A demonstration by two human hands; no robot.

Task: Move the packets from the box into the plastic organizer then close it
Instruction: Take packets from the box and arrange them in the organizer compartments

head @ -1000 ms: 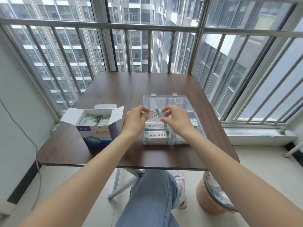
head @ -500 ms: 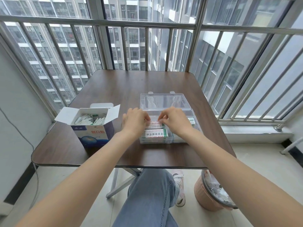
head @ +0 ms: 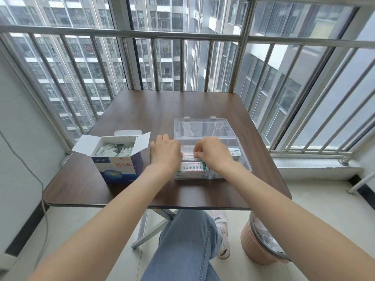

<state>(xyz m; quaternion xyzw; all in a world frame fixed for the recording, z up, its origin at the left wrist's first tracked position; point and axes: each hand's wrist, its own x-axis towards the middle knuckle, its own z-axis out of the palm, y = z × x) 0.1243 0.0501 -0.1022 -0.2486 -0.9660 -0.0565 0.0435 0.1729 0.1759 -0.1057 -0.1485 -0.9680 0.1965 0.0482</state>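
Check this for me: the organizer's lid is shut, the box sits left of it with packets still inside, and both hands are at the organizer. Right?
Not quite. The organizer's lid is open, lying back behind the tray, as the head view shows. The rest holds: the box sits left of it with packets inside, and both hands are at the organizer.

My arms are bare to the edge of view, no sleeves, nothing on either wrist. I wear blue jeans [head: 186,246] and a pale pink-and-white shoe [head: 223,236].

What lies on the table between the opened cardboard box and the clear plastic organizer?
In the head view, only the left hand lies between the box and the organizer, over bare table.
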